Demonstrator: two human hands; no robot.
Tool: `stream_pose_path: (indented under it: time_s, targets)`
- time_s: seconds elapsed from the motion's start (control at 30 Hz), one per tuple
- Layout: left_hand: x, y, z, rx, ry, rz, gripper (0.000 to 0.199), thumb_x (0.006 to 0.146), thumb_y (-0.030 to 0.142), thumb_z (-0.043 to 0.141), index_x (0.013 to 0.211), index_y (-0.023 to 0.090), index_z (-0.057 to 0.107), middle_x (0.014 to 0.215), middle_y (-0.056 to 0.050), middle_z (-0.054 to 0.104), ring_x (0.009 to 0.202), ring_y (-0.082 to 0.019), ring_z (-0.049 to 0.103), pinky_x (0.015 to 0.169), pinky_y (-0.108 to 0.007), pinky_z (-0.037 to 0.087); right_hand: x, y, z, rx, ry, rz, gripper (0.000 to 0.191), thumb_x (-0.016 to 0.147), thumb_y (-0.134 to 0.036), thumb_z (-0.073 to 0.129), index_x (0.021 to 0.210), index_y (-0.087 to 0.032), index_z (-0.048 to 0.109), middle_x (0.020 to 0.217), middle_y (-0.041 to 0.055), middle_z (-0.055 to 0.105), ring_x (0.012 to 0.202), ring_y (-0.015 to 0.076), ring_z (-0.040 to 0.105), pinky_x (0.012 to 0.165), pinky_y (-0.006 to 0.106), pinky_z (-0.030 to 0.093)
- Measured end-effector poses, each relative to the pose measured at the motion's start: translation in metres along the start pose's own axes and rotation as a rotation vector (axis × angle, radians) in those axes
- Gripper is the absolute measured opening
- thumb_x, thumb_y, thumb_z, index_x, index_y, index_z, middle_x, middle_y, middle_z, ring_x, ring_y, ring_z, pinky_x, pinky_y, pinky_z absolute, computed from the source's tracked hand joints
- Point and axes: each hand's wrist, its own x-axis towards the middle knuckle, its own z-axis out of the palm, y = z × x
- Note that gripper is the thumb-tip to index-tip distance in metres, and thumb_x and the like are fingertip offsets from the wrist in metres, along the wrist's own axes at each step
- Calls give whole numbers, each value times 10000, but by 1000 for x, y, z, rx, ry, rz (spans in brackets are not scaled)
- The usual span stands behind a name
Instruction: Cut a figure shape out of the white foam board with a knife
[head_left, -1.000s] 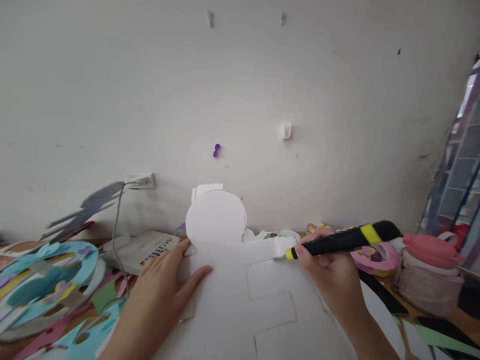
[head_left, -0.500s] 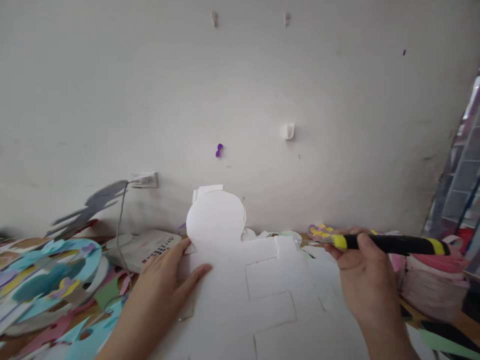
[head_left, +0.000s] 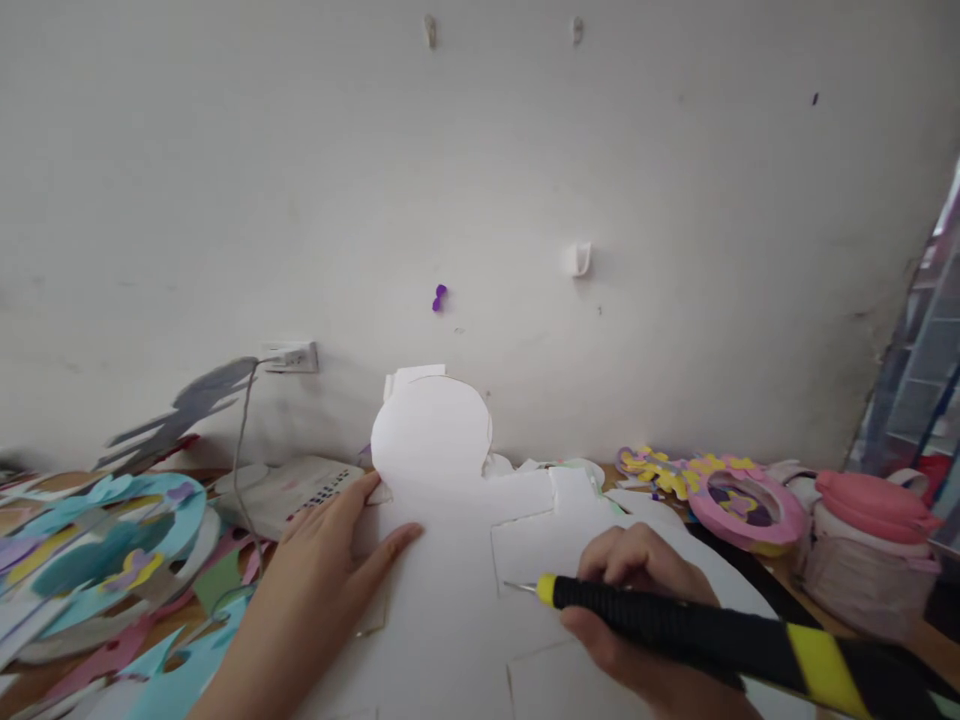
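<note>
A large white sheet (head_left: 442, 610) with a rounded top and thin brownish cut lines fills the lower middle. My left hand (head_left: 322, 590) lies on its left edge, thumb spread from the fingers, pressing it. In my right hand (head_left: 645, 610) is a black and yellow pen-like tool (head_left: 675, 625). Its thin metal tip points left, over the sheet beside a rectangular outline; whether it touches the paper I cannot tell.
Colourful foam or paper cut-outs (head_left: 112, 560) are heaped at left. Behind them sit a pale keypad device (head_left: 292, 490) and a wall socket (head_left: 291, 357). At right are a pink ring (head_left: 784, 510), yellow flowers (head_left: 652, 468) and a pink-lidded container (head_left: 870, 560).
My right hand has moved left and down with the tool, from beyond the sheet's right side to over its outlines. The pink ring is now uncovered. My left hand stays in place.
</note>
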Motion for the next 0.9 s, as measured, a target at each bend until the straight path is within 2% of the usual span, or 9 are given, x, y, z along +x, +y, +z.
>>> stream_pose_path:
  time_s: [0.1, 0.2, 0.33, 0.4, 0.47, 0.53, 0.6, 0.7, 0.9]
  targets:
    - [0, 2, -2, -8, -19, -7, 724, 767, 635, 447, 1244, 118, 616, 1196, -181, 709, 1131, -385, 632, 983, -527, 475, 5, 7, -4, 108, -112, 90, 291, 767, -459, 765, 775, -247, 566, 612, -38, 581, 535, 125, 546, 480, 215, 435]
    - [0, 3, -4, -3, -33, -24, 745, 765, 634, 422, 1248, 100, 618, 1216, -198, 697, 1149, -395, 620, 994, -541, 464, 12, 3, -9, 67, -93, 174, 219, 809, -432, 730, 808, -246, 614, 614, -41, 597, 510, 113, 567, 460, 187, 451]
    - [-1, 2, -4, 5, -22, -26, 755, 763, 636, 424, 1254, 94, 612, 1242, -200, 685, 1162, -394, 616, 998, -538, 468, 15, -9, -10, 3, 2, 69, 70, 865, -339, 687, 900, -278, 693, 775, -23, 700, 540, 103, 649, 551, 184, 548]
    - [-2, 0, -3, 9, -11, -13, 742, 772, 638, 434, 1249, 99, 611, 1235, -196, 689, 1155, -389, 622, 992, -529, 479, 13, -12, -6, 56, 10, 39, 78, 891, -301, 658, 958, -295, 699, 876, -15, 709, 573, 103, 684, 599, 189, 577]
    - [-3, -2, -3, 16, 7, 10, 719, 789, 639, 436, 1244, 110, 610, 1223, -191, 694, 1148, -385, 627, 985, -527, 486, 8, -11, -1, 134, -38, 66, 128, 912, -269, 627, 1023, -309, 676, 948, -9, 701, 627, 114, 720, 609, 186, 590]
    - [-4, -5, -2, 21, 23, 35, 694, 809, 637, 434, 1243, 123, 609, 1225, -186, 693, 1148, -382, 627, 980, -527, 489, 2, -9, 8, 153, -65, 135, 136, 910, -241, 619, 1031, -298, 645, 920, -11, 693, 667, 128, 731, 596, 181, 590]
    - [-5, -6, -1, 25, 34, 49, 682, 817, 640, 435, 1240, 134, 609, 1228, -182, 691, 1152, -381, 624, 979, -529, 489, -4, -5, 16, 100, -13, 171, 88, 887, -227, 629, 965, -267, 620, 833, -14, 676, 675, 139, 718, 584, 185, 585]
    - [-4, -8, 0, 31, 45, 38, 698, 811, 657, 441, 1242, 133, 606, 1227, -188, 690, 1160, -386, 618, 985, -538, 484, -10, -4, 27, -45, 84, 66, 70, 861, -205, 602, 906, -258, 596, 754, -22, 650, 648, 137, 682, 587, 190, 567]
    - [-4, -9, -1, 33, 44, 22, 701, 824, 635, 428, 1266, 115, 587, 1217, -197, 691, 1149, -393, 623, 983, -565, 477, -8, -13, 30, -218, -4, -183, 294, 854, -199, 561, 1128, -284, 627, 710, -30, 663, 553, 117, 648, 553, 165, 554]
